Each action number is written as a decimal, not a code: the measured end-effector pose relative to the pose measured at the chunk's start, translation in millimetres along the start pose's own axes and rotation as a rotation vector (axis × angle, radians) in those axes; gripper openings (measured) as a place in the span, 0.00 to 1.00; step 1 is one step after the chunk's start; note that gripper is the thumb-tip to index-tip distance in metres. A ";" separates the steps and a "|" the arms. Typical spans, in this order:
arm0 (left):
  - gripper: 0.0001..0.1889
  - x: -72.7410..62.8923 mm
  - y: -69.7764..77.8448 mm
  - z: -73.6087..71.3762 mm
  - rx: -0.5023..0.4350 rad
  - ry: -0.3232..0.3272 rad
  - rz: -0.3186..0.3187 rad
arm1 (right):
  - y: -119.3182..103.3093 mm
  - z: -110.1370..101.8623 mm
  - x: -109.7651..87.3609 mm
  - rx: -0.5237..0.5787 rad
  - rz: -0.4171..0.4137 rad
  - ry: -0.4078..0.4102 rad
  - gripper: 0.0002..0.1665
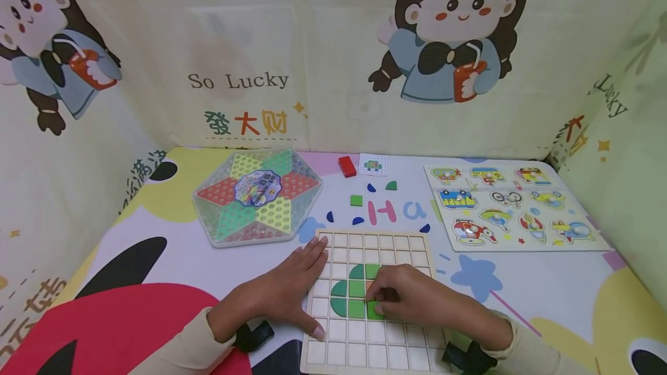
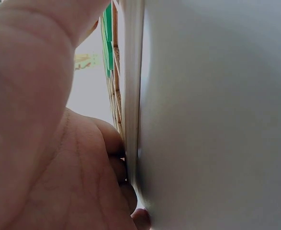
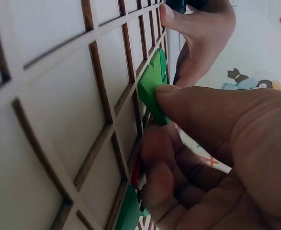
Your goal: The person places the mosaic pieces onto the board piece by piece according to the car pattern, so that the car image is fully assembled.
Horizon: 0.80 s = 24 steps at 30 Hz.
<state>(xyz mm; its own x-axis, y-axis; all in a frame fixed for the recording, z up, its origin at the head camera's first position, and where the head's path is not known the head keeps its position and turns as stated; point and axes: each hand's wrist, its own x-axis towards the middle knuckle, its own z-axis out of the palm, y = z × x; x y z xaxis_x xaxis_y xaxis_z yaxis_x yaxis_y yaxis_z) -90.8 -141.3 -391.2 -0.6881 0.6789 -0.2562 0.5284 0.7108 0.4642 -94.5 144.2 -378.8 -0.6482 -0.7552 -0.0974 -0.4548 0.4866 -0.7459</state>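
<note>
A wooden grid board (image 1: 367, 357) lies on the table with green square tiles (image 1: 356, 289) and darker green rounded tiles (image 1: 339, 307) set in its cells. My left hand (image 1: 286, 285) rests along the board's left edge with fingers extended and thumb spread; the left wrist view shows its palm beside the board's side (image 2: 133, 72). Over the middle of the grid, my right hand (image 1: 406, 297) pinches a green square tile (image 3: 152, 91) between thumb and finger, tilted against the grid. The right hand partly hides the cells beneath it, where an orange-red bit shows.
Beyond the board lie loose dark blue pieces (image 1: 357, 220), a green square (image 1: 356, 200), a green quarter piece (image 1: 391, 186), a red block (image 1: 347, 166) and a pattern card (image 1: 373, 164). A hexagonal Chinese checkers box (image 1: 257, 198) stands left; a vehicle puzzle board (image 1: 516, 204) lies right.
</note>
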 end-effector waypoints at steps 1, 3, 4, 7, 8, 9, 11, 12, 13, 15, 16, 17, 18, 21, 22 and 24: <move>0.66 0.0 -0.1 0.1 -0.001 -0.001 -0.002 | -0.4 0.3 0.0 -0.014 0.009 0.002 0.07; 0.66 0.1 -0.3 0.4 -0.006 -0.003 -0.008 | -1.2 1.0 0.3 -0.036 0.021 0.005 0.07; 0.66 0.1 -0.4 0.4 -0.007 -0.004 -0.010 | -1.6 1.2 0.4 -0.040 0.027 0.005 0.07; 0.66 0.1 -0.5 0.4 -0.004 -0.005 -0.011 | -2.1 1.9 0.8 -0.039 0.026 -0.001 0.07; 0.66 0.1 -0.5 0.3 -0.005 -0.005 -0.011 | -2.2 2.0 0.9 -0.041 0.022 -0.003 0.07; 0.66 0.0 -0.5 0.2 -0.007 -0.005 -0.011 | -2.3 1.8 0.9 -0.043 0.021 -0.007 0.07; 0.66 -0.3 -0.5 0.0 -0.005 -0.005 -0.011 | -2.0 1.6 1.2 -0.054 0.009 -0.015 0.07; 0.66 -0.4 -0.6 -0.1 -0.004 -0.005 -0.011 | -1.8 1.3 1.4 -0.058 0.005 -0.019 0.07; 0.66 -0.4 -0.6 0.0 -0.003 -0.005 -0.011 | -1.7 1.0 1.6 -0.064 0.001 -0.022 0.07; 0.66 -0.5 -0.7 0.1 -0.001 -0.005 -0.010 | -1.2 0.7 2.0 -0.072 -0.004 -0.023 0.08; 0.66 -0.4 -0.8 0.3 0.000 -0.004 -0.009 | -1.0 0.5 2.3 -0.075 -0.006 -0.020 0.08; 0.66 -0.3 -0.8 0.4 0.000 -0.004 -0.009 | -0.9 0.3 2.6 -0.077 -0.008 -0.015 0.08; 0.66 -0.2 -0.8 0.6 0.000 -0.004 -0.008 | -1.0 0.1 2.7 -0.077 -0.007 -0.010 0.08; 0.66 0.6 -0.7 0.8 0.003 -0.006 -0.009 | -1.7 -0.3 2.5 -0.074 -0.007 0.012 0.08; 0.66 0.8 -0.7 0.7 0.005 -0.006 -0.009 | -1.9 -0.4 2.3 -0.069 -0.010 0.019 0.08; 0.66 1.0 -0.8 0.7 0.011 -0.007 -0.009 | -2.1 -0.5 1.9 -0.052 -0.016 0.030 0.08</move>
<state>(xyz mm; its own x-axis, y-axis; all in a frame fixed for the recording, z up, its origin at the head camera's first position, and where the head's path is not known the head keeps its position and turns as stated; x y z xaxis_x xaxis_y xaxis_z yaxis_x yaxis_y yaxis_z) -91.6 -141.0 -392.4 -0.6892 0.6739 -0.2662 0.5277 0.7186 0.4528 -95.1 142.0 -377.0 -0.6579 -0.7503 -0.0652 -0.4961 0.4969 -0.7121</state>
